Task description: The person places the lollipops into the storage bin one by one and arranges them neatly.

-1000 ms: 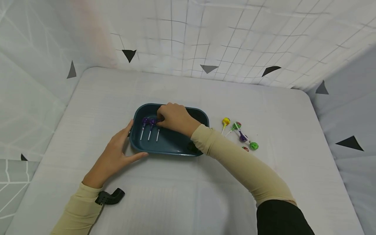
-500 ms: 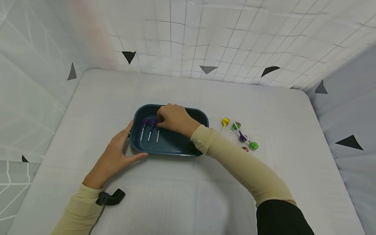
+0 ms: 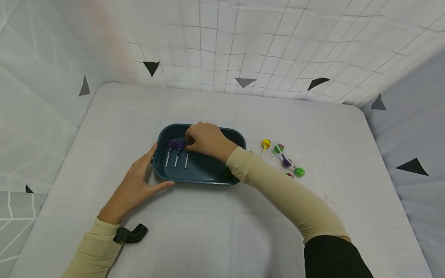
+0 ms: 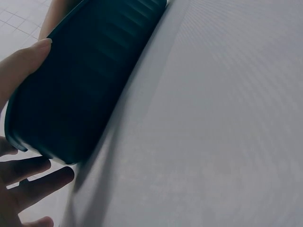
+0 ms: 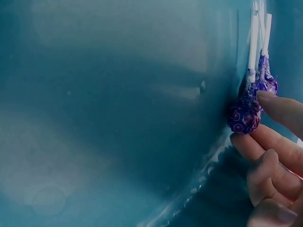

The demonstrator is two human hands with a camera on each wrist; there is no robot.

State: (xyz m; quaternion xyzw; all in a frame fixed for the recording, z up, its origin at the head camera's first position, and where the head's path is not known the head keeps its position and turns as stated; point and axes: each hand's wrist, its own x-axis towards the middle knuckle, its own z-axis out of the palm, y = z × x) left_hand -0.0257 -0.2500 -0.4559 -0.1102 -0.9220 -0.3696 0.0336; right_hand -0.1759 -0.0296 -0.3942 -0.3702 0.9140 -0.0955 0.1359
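My left hand (image 3: 133, 187) rests against the left end of the dark teal tray (image 3: 203, 172), its fingers straight and spread. In the left wrist view its thumb touches the rim, while its other fingers extend near the corner. My right hand (image 3: 208, 141) reaches inside the tray, thumb and fingers pinching a purple-wrapped lollipop (image 5: 244, 117) by its head. Only the white stick (image 3: 186, 160) of that one shows in the head view. To its left lie two more purple lollipops (image 3: 171, 145), side by side, sticks toward me.
Right of the tray lies a loose group of lollipops: a yellow one (image 3: 266, 143), a green and red one (image 3: 278, 149), a purple one (image 3: 286, 161) and a green one (image 3: 299, 172). A red one (image 3: 289, 175) is partly hidden by my right sleeve. White cloth covers the table (image 3: 194, 231).
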